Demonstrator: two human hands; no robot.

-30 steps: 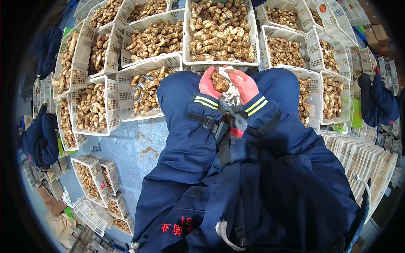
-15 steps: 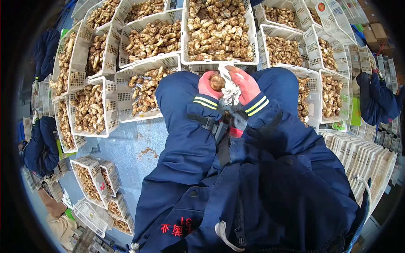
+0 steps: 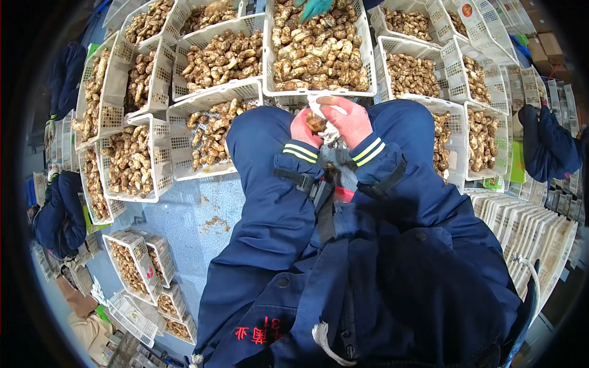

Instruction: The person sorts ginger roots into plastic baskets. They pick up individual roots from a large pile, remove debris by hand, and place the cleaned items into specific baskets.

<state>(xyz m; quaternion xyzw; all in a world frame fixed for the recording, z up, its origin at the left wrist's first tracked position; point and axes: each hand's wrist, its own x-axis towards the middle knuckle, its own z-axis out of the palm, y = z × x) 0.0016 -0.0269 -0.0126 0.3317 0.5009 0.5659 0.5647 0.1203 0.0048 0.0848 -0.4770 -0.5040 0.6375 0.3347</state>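
Observation:
Between my knees, my left hand (image 3: 304,128), in a pink glove, is closed round a brown mushroom (image 3: 315,123) with a rounded cap. A crumpled white cloth (image 3: 330,133) is gripped by my right hand (image 3: 351,124), also pink-gloved, and lies against the mushroom's side and top. My right fingers bend over the cloth and partly cover the mushroom. Just beyond both hands stands a large white crate (image 3: 319,92) heaped with brown and cream mushrooms (image 3: 319,55). The mushroom's lower end is hidden in my left glove.
More white crates of mushrooms (image 3: 224,58) stand to the left and right. A co-worker's green-gloved hand (image 3: 315,8) reaches over the far end of the large crate. Stacked white crates (image 3: 527,236) are at my right; smaller filled ones (image 3: 129,264) stand on the blue floor (image 3: 184,214).
My right hand has shifted slightly left and closer to the left, bringing the cloth over the mushroom. The mushroom has tilted a little. A co-worker's green glove has appeared at the top.

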